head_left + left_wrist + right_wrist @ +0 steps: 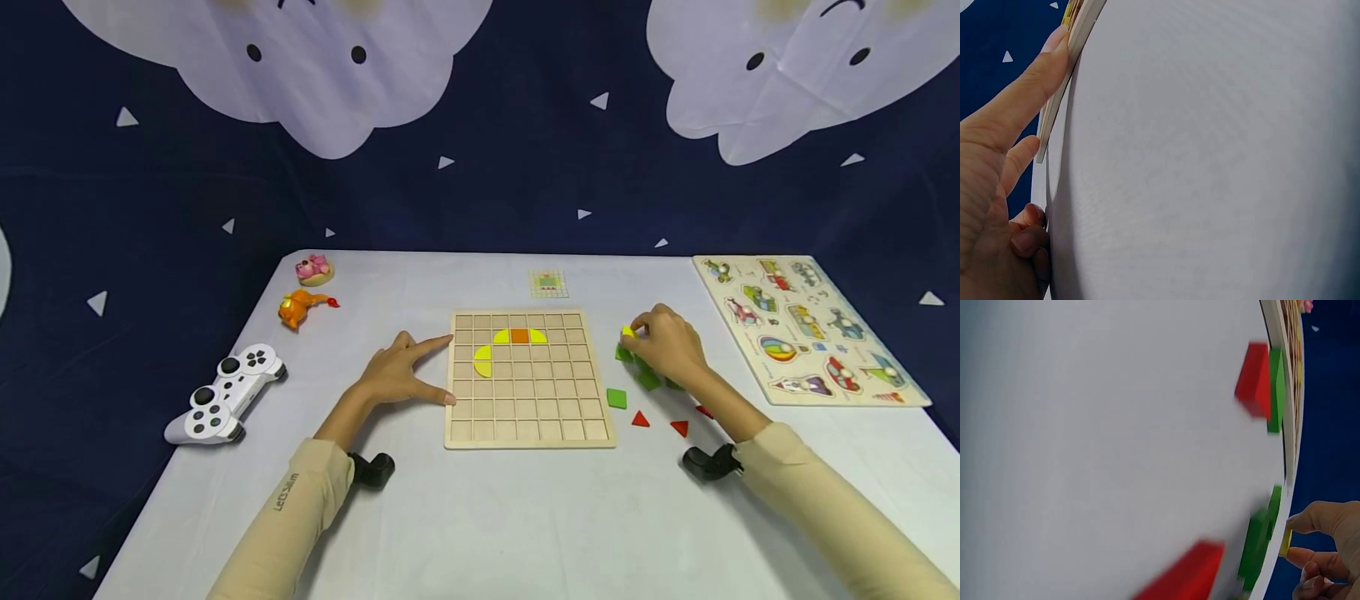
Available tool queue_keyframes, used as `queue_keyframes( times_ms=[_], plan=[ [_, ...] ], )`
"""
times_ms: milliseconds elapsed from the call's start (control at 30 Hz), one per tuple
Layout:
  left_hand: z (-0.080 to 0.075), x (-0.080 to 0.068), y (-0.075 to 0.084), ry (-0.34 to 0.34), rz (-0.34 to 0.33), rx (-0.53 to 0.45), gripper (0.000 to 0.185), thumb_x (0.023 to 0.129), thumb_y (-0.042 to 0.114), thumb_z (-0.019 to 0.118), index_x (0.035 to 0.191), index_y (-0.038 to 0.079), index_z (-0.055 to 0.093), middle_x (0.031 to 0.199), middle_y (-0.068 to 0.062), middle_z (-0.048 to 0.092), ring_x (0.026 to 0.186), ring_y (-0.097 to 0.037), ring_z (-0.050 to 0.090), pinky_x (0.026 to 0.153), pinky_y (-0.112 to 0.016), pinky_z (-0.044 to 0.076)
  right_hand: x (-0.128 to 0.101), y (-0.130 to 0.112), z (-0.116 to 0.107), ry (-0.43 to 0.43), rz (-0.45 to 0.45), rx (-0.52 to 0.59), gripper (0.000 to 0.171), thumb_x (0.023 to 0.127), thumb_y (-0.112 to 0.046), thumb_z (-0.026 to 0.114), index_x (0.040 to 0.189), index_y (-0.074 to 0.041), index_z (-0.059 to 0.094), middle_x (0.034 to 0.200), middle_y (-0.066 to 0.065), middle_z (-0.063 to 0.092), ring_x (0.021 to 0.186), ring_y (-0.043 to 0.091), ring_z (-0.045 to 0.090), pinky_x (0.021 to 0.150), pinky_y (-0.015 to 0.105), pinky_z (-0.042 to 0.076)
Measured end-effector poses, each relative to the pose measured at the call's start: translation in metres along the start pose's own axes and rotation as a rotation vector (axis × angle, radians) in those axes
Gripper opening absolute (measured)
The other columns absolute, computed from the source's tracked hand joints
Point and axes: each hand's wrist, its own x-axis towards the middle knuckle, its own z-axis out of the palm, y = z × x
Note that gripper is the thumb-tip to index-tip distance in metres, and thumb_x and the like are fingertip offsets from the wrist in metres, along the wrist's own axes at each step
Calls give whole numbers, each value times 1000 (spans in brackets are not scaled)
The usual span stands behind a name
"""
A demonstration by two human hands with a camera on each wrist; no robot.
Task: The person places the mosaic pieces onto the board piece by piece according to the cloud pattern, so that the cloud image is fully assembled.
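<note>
A square wooden grid board (531, 408) lies flat mid-table. In its upper cells are yellow half-round pieces (483, 362) and an orange square (519, 336). My left hand (393, 372) touches the board's left edge with thumb and forefinger spread straight; the other fingers curl in toward the palm in the left wrist view. To the right of the board, my right hand (667, 342) pinches a small yellow piece (1285, 541) between thumb and forefinger. Green pieces (648, 380) lie beneath that hand, partly hidden by it. Closer to the board's edge is a lone green square (617, 398).
Several red triangles (679, 428) lie below the right hand. Behind the board sits a small pattern card (548, 284). A picture puzzle board (813, 333) occupies the right side. On the left are a white game controller (225, 400), an orange figurine (302, 307) and a pink one (313, 269).
</note>
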Motion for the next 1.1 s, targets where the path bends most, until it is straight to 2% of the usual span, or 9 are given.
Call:
queue_keyframes(
  times_ms=[500,767,967,1100],
  plan=[
    [0,0,1,7,-2,-3,104,63,57,87,152,34,40,99,-6,40,81,-20,38,73,-33,30,-2,-36,18,0,-111,53,32,83,-22,75,102,4,74,85,12,56,70,23,50,61,34,41],
    [0,0,2,7,-2,2,104,63,58,87,152,34,40,100,-6,40,81,-20,39,73,-32,30,-4,-49,24,-48,-178,97,33,84,-22,76,104,4,74,89,13,59,72,22,53,64,35,45],
    [-1,0,2,7,-2,9,103,63,58,87,152,34,41,102,-7,42,82,-20,41,75,-33,31,-4,-60,29,-70,-224,122,26,85,-18,75,101,2,74,86,8,56,70,19,49,62,31,40],
    [0,0,1,7,-9,9,104,62,58,87,152,34,41,103,-7,42,83,-21,42,76,-33,31,-4,-65,32,-82,-242,135,25,85,-18,76,100,1,74,86,7,57,72,18,49,63,31,41]
  ],
)
